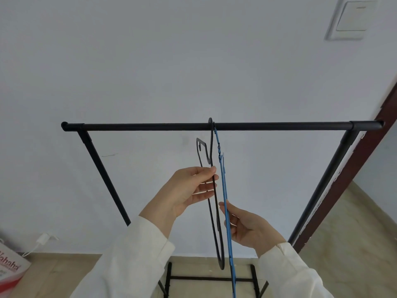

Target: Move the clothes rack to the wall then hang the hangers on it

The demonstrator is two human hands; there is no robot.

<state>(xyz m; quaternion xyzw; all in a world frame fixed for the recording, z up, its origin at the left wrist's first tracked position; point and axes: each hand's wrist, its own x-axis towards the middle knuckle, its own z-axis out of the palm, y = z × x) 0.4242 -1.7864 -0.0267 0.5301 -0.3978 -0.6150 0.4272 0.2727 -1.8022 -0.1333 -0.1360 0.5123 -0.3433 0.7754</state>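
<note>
At frame centre, the black hanger (212,190) and blue hanger (225,211) hook the clothes rack (150,127) bar (against the wall); left hand (189,190) fingers pinch black, right hand (249,226) blue, steadying them.

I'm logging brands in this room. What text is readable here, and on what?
"ahaha": red script on the box at bottom left; its first letter is cut off by the frame edge.
Smaller print beneath it on the box: too blurred to read.
Nothing else carries readable text.
</note>
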